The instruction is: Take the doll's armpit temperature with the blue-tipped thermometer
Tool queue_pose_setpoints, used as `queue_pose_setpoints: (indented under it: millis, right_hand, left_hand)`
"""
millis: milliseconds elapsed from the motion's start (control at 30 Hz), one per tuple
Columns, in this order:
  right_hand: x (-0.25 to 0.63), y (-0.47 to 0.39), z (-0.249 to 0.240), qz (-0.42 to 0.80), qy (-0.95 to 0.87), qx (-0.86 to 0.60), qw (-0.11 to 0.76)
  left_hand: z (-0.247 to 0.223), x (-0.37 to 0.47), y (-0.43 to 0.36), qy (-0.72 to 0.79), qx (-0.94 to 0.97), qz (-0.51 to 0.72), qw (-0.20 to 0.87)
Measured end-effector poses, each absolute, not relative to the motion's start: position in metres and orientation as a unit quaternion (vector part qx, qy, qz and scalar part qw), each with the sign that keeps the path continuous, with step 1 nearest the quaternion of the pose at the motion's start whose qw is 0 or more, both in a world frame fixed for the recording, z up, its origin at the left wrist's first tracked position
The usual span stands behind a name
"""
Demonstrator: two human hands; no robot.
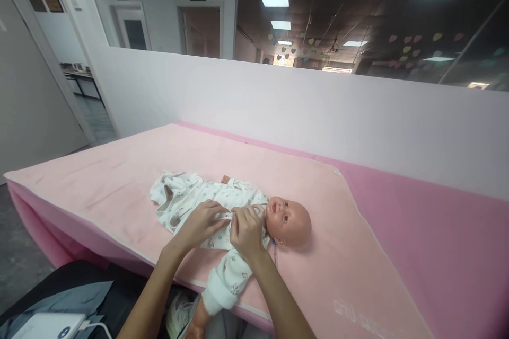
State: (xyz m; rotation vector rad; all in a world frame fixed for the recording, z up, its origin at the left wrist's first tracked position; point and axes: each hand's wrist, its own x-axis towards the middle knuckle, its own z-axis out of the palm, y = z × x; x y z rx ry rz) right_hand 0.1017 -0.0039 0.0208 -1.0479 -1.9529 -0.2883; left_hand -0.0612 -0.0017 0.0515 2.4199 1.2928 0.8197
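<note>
One baby doll lies on its back on the pink towel, head toward the right, near the front edge of the padded surface; it wears one white printed garment that covers the body and spreads loose toward the left; one bare doll head, face up; one doll arm in a white sleeve hangs over the front edge, its small bare doll hand below; a second bare bit of the doll shows at the far side of the garment; two hands of the person meet on the doll's chest; left hand is curled, fingers pinching the garment's front edge at the chest; right hand is curled too, fingertips gripping the same fabric edge just beside the left, close to the doll's chin; both hands touch or nearly touch each other; two bare forearms come up from the bottom of the view; one pink towel lies over one darker pink mattress, which shows at the right and along the front edge; one white wall runs behind; one white power bank with one white cable sits at bottom left on a dark lap; two doors show in the far room.
</note>
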Motion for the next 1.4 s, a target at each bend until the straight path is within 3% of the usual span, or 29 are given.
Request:
queue_pose_setpoints:
  millis: [467,833,1400]
  right_hand:
    - [0.105,0.003,0.016,-0.085,-0.803,-0.380,0.451]
    - [0.104,0.003,0.017,-0.077,-0.822,-0.399,0.399]
    - [0.101,0.005,0.014,-0.072,-0.793,-0.430,0.425]
  left_hand:
    - [0.051,-0.061,-0.005,0.457,0.820,0.304,0.165]
    - [0.039,-0.054,-0.002,0.457,0.811,0.343,0.128]
    - [0.024,-0.053,-0.001,0.445,0.706,0.467,0.294]
